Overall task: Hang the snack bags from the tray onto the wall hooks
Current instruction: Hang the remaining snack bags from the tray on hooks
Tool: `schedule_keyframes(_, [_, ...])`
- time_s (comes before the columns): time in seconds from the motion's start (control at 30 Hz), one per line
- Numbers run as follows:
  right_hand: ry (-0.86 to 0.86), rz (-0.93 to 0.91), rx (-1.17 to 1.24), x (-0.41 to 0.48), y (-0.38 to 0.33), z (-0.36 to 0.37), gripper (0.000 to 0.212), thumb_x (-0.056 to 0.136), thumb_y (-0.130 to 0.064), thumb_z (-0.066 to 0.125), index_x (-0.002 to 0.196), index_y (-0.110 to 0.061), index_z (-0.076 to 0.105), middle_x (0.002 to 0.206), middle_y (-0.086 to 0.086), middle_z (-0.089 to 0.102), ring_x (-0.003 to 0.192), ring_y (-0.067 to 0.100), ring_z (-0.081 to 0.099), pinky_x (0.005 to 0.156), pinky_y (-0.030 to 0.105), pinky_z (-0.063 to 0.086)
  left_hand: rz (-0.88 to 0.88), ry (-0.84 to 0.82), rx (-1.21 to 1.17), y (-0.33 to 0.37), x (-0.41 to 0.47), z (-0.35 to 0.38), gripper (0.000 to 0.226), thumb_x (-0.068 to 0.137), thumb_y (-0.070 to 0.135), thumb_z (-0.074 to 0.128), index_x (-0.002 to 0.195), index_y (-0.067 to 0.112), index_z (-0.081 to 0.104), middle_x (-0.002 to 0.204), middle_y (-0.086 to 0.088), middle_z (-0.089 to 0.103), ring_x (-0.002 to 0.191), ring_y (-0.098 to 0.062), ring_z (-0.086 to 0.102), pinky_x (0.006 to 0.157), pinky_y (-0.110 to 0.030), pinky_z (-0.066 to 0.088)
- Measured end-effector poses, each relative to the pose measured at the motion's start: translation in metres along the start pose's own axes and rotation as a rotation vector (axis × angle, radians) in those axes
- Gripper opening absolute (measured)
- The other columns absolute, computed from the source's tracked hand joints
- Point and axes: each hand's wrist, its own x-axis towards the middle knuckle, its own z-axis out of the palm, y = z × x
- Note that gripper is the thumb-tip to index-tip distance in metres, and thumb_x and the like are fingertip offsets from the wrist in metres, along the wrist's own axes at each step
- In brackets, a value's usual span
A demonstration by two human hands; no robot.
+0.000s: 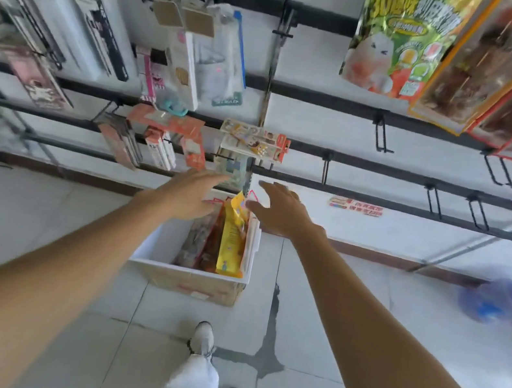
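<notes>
Both arms are reaching forward and down over the white tray (150, 243). The left hand (188, 194) is hovering with fingers extended and loosely spread, palm down, above the tray's far left corner; the right hand (282, 210) is likewise open, fingers spread, its thumb just beside the top of a yellow snack bag (232, 241). Neither hand is gripping anything, though whether the right thumb is touching the bag cannot be told.

The yellow bag is standing upright against the tray's right wall, with reddish-brown snack bags (201, 245) packed just beside it on its left; the left half of the tray is showing bare white. The printing on these bags is too small to read. The tray is sitting on a cardboard box (194, 284) on the floor.

Up on the wall to the right, a green snack bag (401, 38) is hanging with "3D" and Chinese characters in yellow, and beside it clear bags with orange edges (496, 65) are showing dark brown contents. Below them, empty black wall hooks (383, 136) are sticking out from horizontal black rails. To the left, stationery packs (183, 54) are hanging, one marked "RULER". A small red sticker (356, 206) with Chinese text is sitting low on the white wall.

The floor (330, 309) is pale tile with a dark cracked patch, and the person's white trousers and shoes (205, 338) are showing below. A blue plastic bag (499, 298) is lying at the right.
</notes>
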Motion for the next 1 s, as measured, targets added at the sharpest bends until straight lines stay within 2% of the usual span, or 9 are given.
schedule_keyframes(0.27, [-0.176, 0.032, 0.059, 0.026, -0.022, 0.084, 0.064, 0.098, -0.048, 0.050, 0.155, -0.026, 0.030, 0.157, 0.009, 0.036, 0.140, 0.035, 0.038, 0.111, 0.047, 0.037, -0.090, -0.093, -0.130, -0.064, -0.017, 0.063, 0.072, 0.088, 0.012, 0.060, 0.153, 0.024, 0.031, 0.155, -0.008, 0.037, 0.140, -0.031, 0.036, 0.109, -0.045, 0.037])
schedule_keyframes(0.43, [-0.228, 0.098, 0.154, 0.061, -0.022, 0.155, 0.053, 0.101, -0.035, 0.051, 0.151, -0.023, 0.037, 0.152, 0.010, 0.044, 0.133, 0.033, 0.045, 0.098, 0.036, 0.041, -0.122, -0.106, -0.239, -0.105, -0.004, 0.117, 0.067, 0.091, 0.009, 0.059, 0.152, 0.018, 0.034, 0.154, -0.009, 0.039, 0.140, -0.029, 0.038, 0.111, -0.043, 0.035])
schedule_keyframes(0.6, [-0.356, 0.194, 0.218, 0.091, -0.017, 0.221, 0.055, 0.099, -0.034, 0.051, 0.151, -0.026, 0.034, 0.128, 0.009, 0.060, 0.098, 0.028, 0.064, 0.073, 0.035, 0.054, -0.195, -0.193, -0.323, -0.154, 0.008, 0.172, 0.067, 0.090, 0.011, 0.059, 0.151, 0.020, 0.035, 0.154, -0.007, 0.038, 0.140, -0.025, 0.037, 0.113, -0.040, 0.034])
schedule_keyframes(0.63, [-0.364, 0.225, 0.242, 0.099, -0.015, 0.231, 0.055, 0.099, -0.033, 0.051, 0.150, -0.026, 0.034, 0.121, 0.007, 0.062, 0.090, 0.027, 0.066, 0.070, 0.037, 0.057, -0.209, -0.212, -0.346, -0.163, 0.010, 0.183, 0.067, 0.090, 0.011, 0.058, 0.152, 0.020, 0.034, 0.155, -0.007, 0.037, 0.141, -0.025, 0.036, 0.114, -0.040, 0.033])
schedule_keyframes(0.7, [-0.360, 0.275, 0.299, 0.119, -0.010, 0.248, 0.056, 0.098, -0.030, 0.053, 0.149, -0.026, 0.033, 0.124, 0.007, 0.063, 0.085, 0.025, 0.068, 0.072, 0.042, 0.060, -0.237, -0.224, -0.395, -0.179, 0.016, 0.202, 0.065, 0.092, 0.012, 0.058, 0.152, 0.020, 0.034, 0.155, -0.006, 0.037, 0.142, -0.023, 0.035, 0.115, -0.039, 0.031])
schedule_keyframes(0.77, [-0.335, 0.338, 0.376, 0.141, -0.002, 0.267, 0.058, 0.097, -0.028, 0.056, 0.149, -0.023, 0.032, 0.128, 0.006, 0.061, 0.076, 0.022, 0.065, 0.063, 0.037, 0.056, -0.274, -0.222, -0.446, -0.192, 0.024, 0.219, 0.064, 0.092, 0.011, 0.057, 0.151, 0.021, 0.035, 0.154, -0.005, 0.038, 0.142, -0.023, 0.035, 0.116, -0.040, 0.031])
schedule_keyframes(0.87, [-0.318, 0.449, 0.398, 0.170, 0.006, 0.297, 0.052, 0.096, -0.032, 0.056, 0.143, -0.020, 0.038, 0.106, 0.002, 0.062, 0.064, 0.017, 0.056, 0.051, 0.029, 0.042, -0.338, -0.224, -0.492, -0.207, 0.033, 0.243, 0.061, 0.094, 0.012, 0.056, 0.151, 0.021, 0.035, 0.154, -0.004, 0.039, 0.142, -0.022, 0.035, 0.115, -0.037, 0.031])
schedule_keyframes(0.93, [-0.297, 0.517, 0.298, 0.186, 0.008, 0.316, 0.033, 0.094, -0.042, 0.053, 0.122, -0.024, 0.053, 0.087, 0.000, 0.063, 0.069, 0.022, 0.060, 0.049, 0.025, 0.036, -0.371, -0.233, -0.502, -0.215, 0.042, 0.256, 0.058, 0.097, 0.014, 0.054, 0.151, 0.020, 0.035, 0.154, -0.005, 0.039, 0.141, -0.021, 0.037, 0.112, -0.034, 0.031])
schedule_keyframes(1.0, [-0.255, 0.556, 0.255, 0.199, 0.009, 0.330, 0.033, 0.092, -0.047, 0.051, 0.109, -0.019, 0.057, 0.085, 0.003, 0.064, 0.081, 0.028, 0.065, 0.053, 0.026, 0.038, -0.404, -0.256, -0.538, -0.217, 0.050, 0.267, 0.056, 0.098, 0.013, 0.052, 0.151, 0.018, 0.035, 0.153, -0.007, 0.041, 0.140, -0.022, 0.039, 0.108, -0.030, 0.032])
